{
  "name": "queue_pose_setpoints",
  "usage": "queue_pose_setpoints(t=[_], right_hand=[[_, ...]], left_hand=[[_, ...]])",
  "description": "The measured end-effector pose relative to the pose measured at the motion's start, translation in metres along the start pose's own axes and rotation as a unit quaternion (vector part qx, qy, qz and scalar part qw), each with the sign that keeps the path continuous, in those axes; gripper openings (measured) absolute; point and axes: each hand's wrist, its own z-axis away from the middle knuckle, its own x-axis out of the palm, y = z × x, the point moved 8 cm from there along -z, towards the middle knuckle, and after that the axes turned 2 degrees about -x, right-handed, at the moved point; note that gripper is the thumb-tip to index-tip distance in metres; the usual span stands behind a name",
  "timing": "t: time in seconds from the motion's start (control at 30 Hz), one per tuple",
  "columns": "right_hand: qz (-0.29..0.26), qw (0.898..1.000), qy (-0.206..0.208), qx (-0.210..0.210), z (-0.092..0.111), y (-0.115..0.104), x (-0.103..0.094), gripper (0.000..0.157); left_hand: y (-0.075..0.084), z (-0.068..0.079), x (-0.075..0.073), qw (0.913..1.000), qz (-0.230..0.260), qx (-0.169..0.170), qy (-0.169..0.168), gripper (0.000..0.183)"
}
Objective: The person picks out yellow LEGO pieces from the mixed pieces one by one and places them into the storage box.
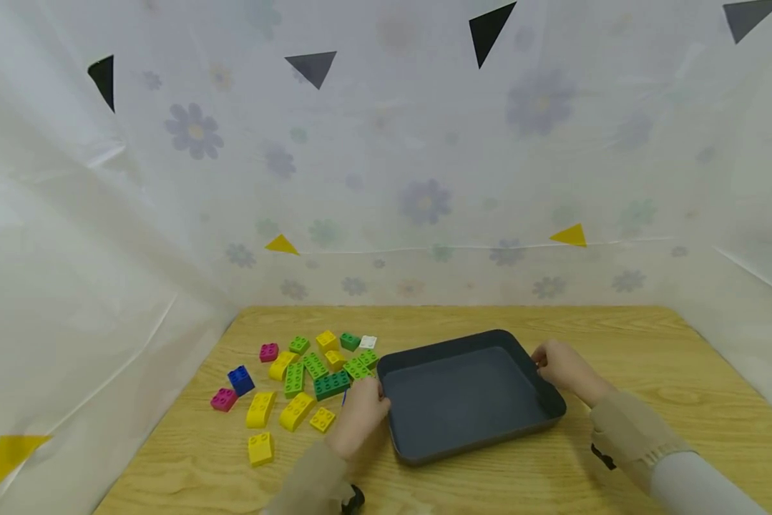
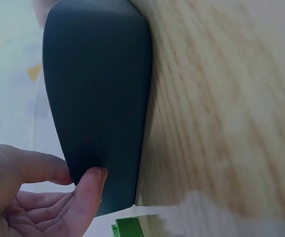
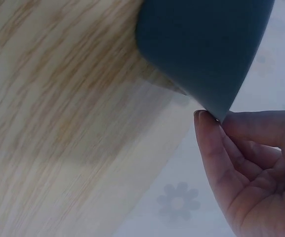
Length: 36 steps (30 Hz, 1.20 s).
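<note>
A dark grey rectangular baking tray [image 1: 469, 393] sits at a slant on the wooden table, its inside bare. My left hand [image 1: 361, 415] pinches the tray's left rim between thumb and fingers; in the left wrist view the thumb and fingers [image 2: 90, 192] close over the edge of the tray wall [image 2: 98, 98]. At the opposite end my right hand [image 1: 562, 368] pinches the right rim. The right wrist view shows the thumb and index finger of the right hand [image 3: 253, 163] meeting at the tray's edge [image 3: 201, 54].
Several toy building bricks lie scattered left of the tray: yellow ones [image 1: 260, 449], green ones [image 1: 294, 379], a blue one [image 1: 240, 380], magenta ones [image 1: 224, 399] and a white one [image 1: 368, 342]. Some green bricks lie close by the tray's left rim. A flowered white curtain [image 1: 424, 143] surrounds the wooden table [image 1: 650, 357].
</note>
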Motion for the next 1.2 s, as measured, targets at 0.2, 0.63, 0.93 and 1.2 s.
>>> queue_pose_setpoints(t=[0.2,0.63,0.93,1.2], right_hand=[[-0.006,1.000,-0.006,0.009,0.002,0.002,0.000,0.024],[-0.019,1.000,-0.009,0.021,0.002,0.009,0.003,0.023],[-0.043,0.999,-0.008,0.026,0.004,0.009,0.006,0.024],[-0.046,0.999,-0.005,0.029,0.008,0.005,0.006,0.022]], left_hand=[[-0.002,-0.009,0.001,1.0000,0.003,0.002,-0.005,0.026],[-0.008,-0.033,0.001,0.9997,0.000,-0.013,-0.019,0.022],[-0.009,-0.049,-0.003,0.9993,-0.011,-0.010,-0.034,0.019],[-0.009,-0.060,-0.004,0.9992,-0.025,-0.001,-0.033,0.013]])
